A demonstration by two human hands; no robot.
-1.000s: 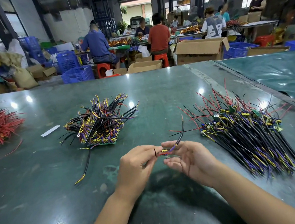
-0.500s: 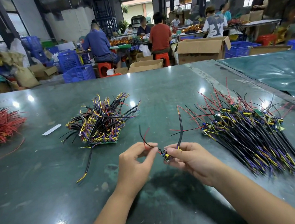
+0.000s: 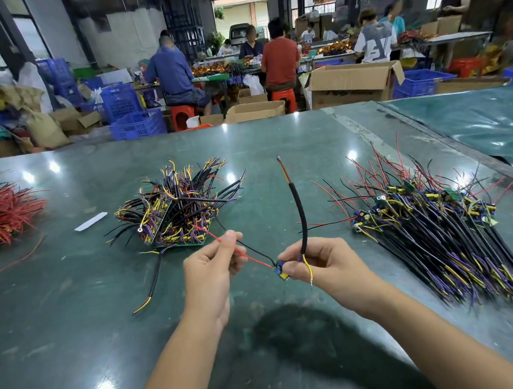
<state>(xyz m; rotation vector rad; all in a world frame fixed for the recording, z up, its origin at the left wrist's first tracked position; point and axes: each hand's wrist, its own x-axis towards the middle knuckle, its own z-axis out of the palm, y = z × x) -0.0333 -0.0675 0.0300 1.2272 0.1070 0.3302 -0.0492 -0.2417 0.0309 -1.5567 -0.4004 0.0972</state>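
Cable [image 3: 298,208] upright in right fingers [image 3: 318,253], tip up, left fingers [image 3: 225,248] pinching red wire [image 3: 252,258]

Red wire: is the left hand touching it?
Touching. Head view shows the left hand pinching the red wire between thumb and fingertips, while the right hand grips the black cable.

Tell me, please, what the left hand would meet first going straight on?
Probably the tangled pile of black, yellow and purple wires beyond the left hand, though depth is unclear.
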